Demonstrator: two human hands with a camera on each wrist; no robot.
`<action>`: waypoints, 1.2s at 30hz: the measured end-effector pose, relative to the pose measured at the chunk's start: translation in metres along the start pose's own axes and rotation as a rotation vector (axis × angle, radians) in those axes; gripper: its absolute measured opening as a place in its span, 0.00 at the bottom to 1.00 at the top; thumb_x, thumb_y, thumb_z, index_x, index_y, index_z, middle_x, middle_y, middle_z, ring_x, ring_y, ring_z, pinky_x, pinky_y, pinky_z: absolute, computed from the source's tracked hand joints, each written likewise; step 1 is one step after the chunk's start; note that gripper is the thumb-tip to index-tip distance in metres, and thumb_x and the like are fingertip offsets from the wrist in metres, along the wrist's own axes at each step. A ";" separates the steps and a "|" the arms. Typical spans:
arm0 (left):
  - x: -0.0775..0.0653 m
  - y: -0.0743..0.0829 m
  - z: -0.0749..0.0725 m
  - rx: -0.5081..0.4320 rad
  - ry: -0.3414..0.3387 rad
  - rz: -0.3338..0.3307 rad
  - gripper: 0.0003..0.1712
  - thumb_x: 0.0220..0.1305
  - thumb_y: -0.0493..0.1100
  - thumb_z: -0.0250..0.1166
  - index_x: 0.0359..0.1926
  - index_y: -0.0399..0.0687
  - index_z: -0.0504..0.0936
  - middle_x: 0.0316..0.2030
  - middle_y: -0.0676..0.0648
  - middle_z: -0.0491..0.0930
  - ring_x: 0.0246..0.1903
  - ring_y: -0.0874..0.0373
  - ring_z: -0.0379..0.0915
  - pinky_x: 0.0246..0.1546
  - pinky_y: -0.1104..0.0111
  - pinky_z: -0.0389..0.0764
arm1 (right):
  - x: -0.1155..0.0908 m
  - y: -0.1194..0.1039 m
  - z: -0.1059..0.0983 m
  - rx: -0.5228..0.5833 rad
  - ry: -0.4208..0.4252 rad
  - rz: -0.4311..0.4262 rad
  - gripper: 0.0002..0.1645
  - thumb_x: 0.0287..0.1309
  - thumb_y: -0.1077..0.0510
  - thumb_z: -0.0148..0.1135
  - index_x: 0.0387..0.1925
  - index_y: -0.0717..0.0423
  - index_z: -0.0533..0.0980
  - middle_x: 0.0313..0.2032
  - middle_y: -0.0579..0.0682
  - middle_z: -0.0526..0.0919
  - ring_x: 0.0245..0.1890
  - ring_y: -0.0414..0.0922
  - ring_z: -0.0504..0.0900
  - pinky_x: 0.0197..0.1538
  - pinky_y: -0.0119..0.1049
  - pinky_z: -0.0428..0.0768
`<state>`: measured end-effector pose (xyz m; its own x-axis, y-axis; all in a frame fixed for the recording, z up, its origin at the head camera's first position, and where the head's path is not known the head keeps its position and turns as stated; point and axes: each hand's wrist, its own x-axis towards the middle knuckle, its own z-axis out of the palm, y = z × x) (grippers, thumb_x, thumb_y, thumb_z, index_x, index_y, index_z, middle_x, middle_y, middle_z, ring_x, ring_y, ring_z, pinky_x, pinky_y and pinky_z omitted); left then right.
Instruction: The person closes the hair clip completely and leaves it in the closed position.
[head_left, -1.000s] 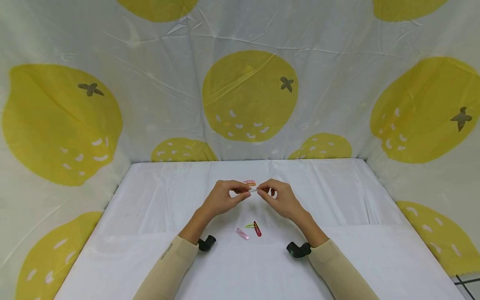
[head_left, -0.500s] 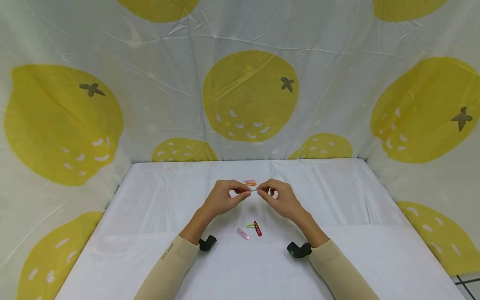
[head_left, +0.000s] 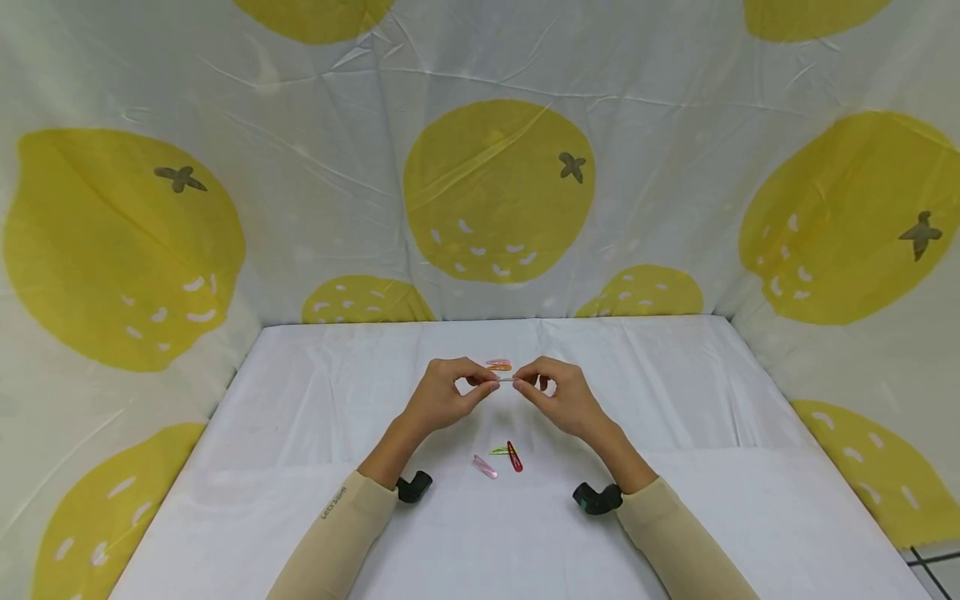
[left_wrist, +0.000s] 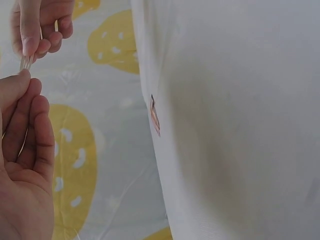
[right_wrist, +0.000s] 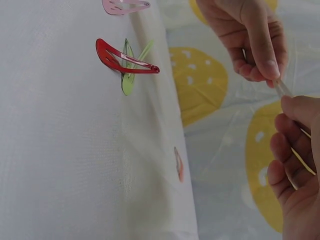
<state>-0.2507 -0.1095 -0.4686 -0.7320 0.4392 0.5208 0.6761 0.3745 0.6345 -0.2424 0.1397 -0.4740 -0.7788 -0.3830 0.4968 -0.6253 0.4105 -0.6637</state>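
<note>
Above the white-covered table, a pale whitish hair clip (head_left: 506, 380) spans the small gap between both hands. My left hand (head_left: 442, 396) pinches one end between thumb and forefinger; my right hand (head_left: 561, 398) pinches the other end the same way. In the left wrist view, narrow lengthwise strips show on the clip (left_wrist: 25, 63), its ends covered by the fingertips. Nearer to me on the cloth, a red hair clip (head_left: 514, 457) lies across a green hair clip (head_left: 498, 452). A pink hair clip (head_left: 484, 467) lies to their left.
Past the hands lie an orange hair clip (head_left: 498, 367) and another pink hair clip (head_left: 498, 362). The white tablecloth (head_left: 637, 533) ends at a lemon-print curtain (head_left: 337, 192) at the back and sides. Each wrist carries a black camera mount (head_left: 597, 499).
Both hands keep almost the same place and grip. The pale clip between them shows as a thinner, straighter line than a second ago. The clips on the table have not moved.
</note>
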 end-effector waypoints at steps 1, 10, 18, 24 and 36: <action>0.000 0.000 0.000 -0.003 0.006 0.006 0.04 0.64 0.44 0.74 0.40 0.54 0.92 0.33 0.57 0.89 0.34 0.65 0.82 0.39 0.61 0.86 | 0.000 0.000 0.000 0.000 0.005 -0.004 0.05 0.66 0.54 0.70 0.41 0.47 0.86 0.35 0.39 0.87 0.34 0.36 0.79 0.37 0.42 0.81; 0.000 0.001 -0.001 0.004 0.007 -0.002 0.04 0.64 0.44 0.75 0.39 0.53 0.91 0.33 0.57 0.89 0.34 0.65 0.81 0.39 0.60 0.86 | 0.001 0.002 0.001 0.013 0.008 -0.030 0.04 0.67 0.55 0.69 0.41 0.47 0.86 0.35 0.40 0.88 0.33 0.37 0.77 0.36 0.44 0.80; 0.001 0.000 0.000 0.014 -0.015 0.017 0.06 0.65 0.43 0.74 0.42 0.50 0.91 0.35 0.55 0.89 0.34 0.64 0.81 0.40 0.65 0.85 | 0.000 0.001 0.001 0.027 0.005 -0.014 0.04 0.66 0.55 0.70 0.40 0.47 0.86 0.35 0.38 0.87 0.33 0.37 0.77 0.36 0.42 0.80; 0.001 0.000 0.002 -0.004 -0.013 0.021 0.07 0.66 0.43 0.73 0.43 0.49 0.91 0.36 0.54 0.89 0.34 0.63 0.81 0.39 0.57 0.86 | -0.001 0.001 0.002 0.059 0.008 -0.001 0.03 0.66 0.56 0.70 0.40 0.46 0.87 0.34 0.41 0.88 0.32 0.39 0.77 0.36 0.39 0.79; 0.000 -0.002 0.002 -0.046 -0.044 0.017 0.07 0.66 0.42 0.72 0.44 0.49 0.90 0.36 0.54 0.88 0.36 0.64 0.81 0.40 0.52 0.86 | -0.001 -0.005 0.000 0.091 -0.022 0.046 0.04 0.64 0.64 0.69 0.39 0.58 0.86 0.34 0.51 0.88 0.31 0.42 0.77 0.36 0.32 0.77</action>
<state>-0.2520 -0.1084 -0.4711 -0.7154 0.4807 0.5070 0.6831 0.3289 0.6520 -0.2383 0.1380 -0.4716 -0.8048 -0.3835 0.4530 -0.5808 0.3516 -0.7342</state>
